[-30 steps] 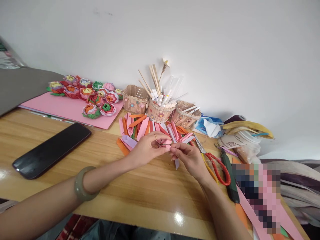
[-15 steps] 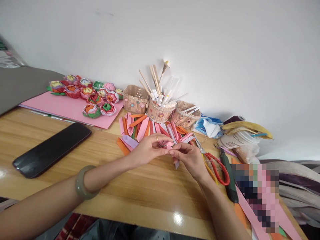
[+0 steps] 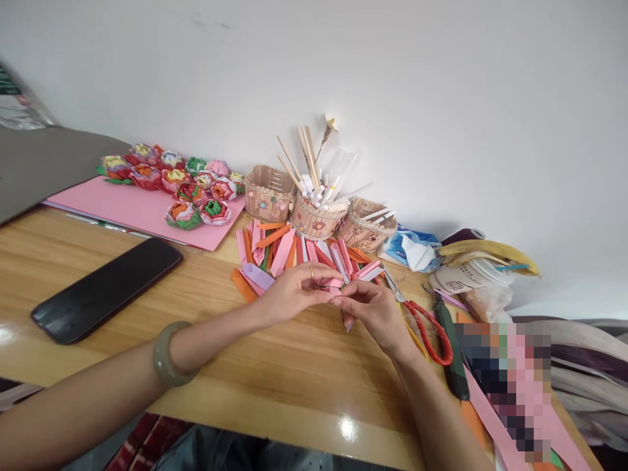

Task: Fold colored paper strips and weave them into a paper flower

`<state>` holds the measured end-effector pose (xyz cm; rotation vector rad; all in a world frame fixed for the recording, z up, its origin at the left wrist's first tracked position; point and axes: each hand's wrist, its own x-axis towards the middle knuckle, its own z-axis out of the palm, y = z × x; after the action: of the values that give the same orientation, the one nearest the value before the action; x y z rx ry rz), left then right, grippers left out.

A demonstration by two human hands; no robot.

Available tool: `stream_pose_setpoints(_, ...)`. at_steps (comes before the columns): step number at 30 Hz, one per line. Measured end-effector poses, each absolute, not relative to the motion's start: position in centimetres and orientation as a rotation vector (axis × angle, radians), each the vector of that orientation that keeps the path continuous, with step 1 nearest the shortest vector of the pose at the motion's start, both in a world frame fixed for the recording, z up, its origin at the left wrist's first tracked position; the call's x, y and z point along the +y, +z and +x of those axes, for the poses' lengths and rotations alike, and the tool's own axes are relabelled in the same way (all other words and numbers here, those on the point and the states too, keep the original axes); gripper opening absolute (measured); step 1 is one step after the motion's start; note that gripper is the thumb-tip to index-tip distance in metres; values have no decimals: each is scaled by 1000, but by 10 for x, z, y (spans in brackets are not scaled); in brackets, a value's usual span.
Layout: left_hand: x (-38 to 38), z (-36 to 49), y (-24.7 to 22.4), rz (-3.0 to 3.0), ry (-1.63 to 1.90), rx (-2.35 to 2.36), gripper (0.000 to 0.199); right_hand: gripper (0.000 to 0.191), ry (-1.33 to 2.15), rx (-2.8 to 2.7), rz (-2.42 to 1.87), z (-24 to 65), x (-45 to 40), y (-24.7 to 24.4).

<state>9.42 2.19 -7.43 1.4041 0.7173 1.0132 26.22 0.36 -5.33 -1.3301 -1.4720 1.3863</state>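
Between the fingertips of both hands is a small piece of folded pink paper (image 3: 335, 284), partly hidden by the fingers. My left hand (image 3: 299, 288), with a ring on one finger and a bangle on its wrist, is closed on the paper from the left. From the right, my right hand (image 3: 375, 307) pinches the same paper between thumb and forefinger. Just behind the hands lie several folded paper strips (image 3: 283, 252) in pink, orange, red and white. Red-handled scissors (image 3: 432, 333) rest right of my right hand, beside a dark green tool (image 3: 452, 360).
Three woven-looking baskets (image 3: 318, 219) stand by the wall, the middle one full of sticks. Several paper flowers (image 3: 181, 212) sit on pink sheets (image 3: 118, 203) at left. A black phone (image 3: 108, 288) lies in front. At right are a banana (image 3: 490, 252), a cup (image 3: 471, 278) and paper strips (image 3: 495, 412).
The whole view has shifted slightly, so things appear a little to the right. Both hands keep their hold on the pink paper, with barely any finger movement.
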Motion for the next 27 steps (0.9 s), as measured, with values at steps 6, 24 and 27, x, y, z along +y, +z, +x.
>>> stream_pose_setpoints(6, 23, 93, -74, 1454, 1032, 753, 23, 29, 1383, -1508, -1332, 262, 4, -56)
stream_pose_setpoints(24, 21, 95, -73, 1287, 1011, 740, 19, 30, 1365, -1435, -1399, 260, 3, -56)
stream_pose_setpoints(27, 22, 96, -74, 1295, 1025, 754, 19, 29, 1296, -1468, -1418, 259, 2, -57)
